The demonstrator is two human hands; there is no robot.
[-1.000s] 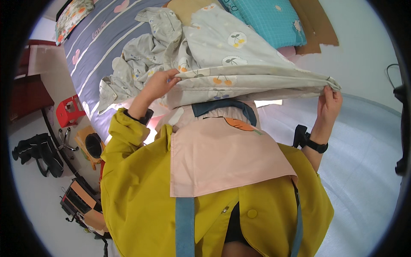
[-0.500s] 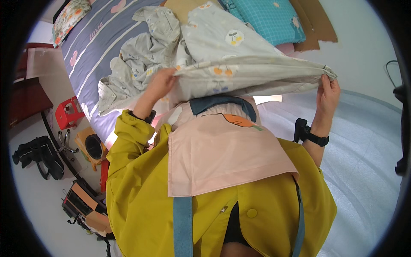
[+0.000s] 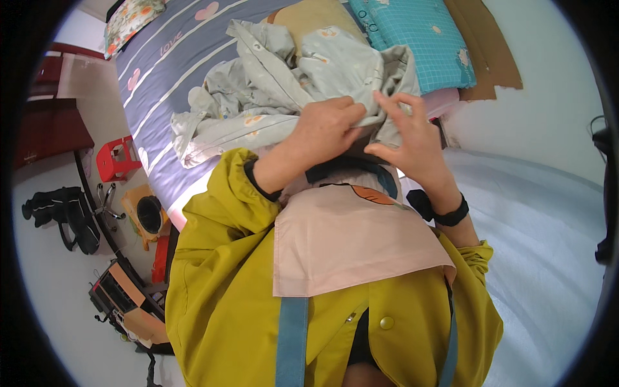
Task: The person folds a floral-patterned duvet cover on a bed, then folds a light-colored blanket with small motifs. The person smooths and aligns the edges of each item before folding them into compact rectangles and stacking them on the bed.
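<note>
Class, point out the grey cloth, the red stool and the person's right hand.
Grey cloth [image 3: 278,79]: head view, on a fold near its middle.
Red stool [image 3: 108,162]: head view, on its seat.
Right hand [image 3: 418,140]: head view, below the fingers.

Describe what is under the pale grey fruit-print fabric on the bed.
A purple-grey striped sheet extends from beneath the fruit-print fabric at left, and a tan bedding piece shows past its far edge, partly covered. Whatever lies under the bunched middle is hidden.

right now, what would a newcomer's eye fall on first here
First, the mustard-yellow jacket, filling the lower middle behind a pink apron. Just above, the left hand grips rumpled grey cloth, the right hand open at its right end. A turquoise pillow stands out at upper right.
</note>
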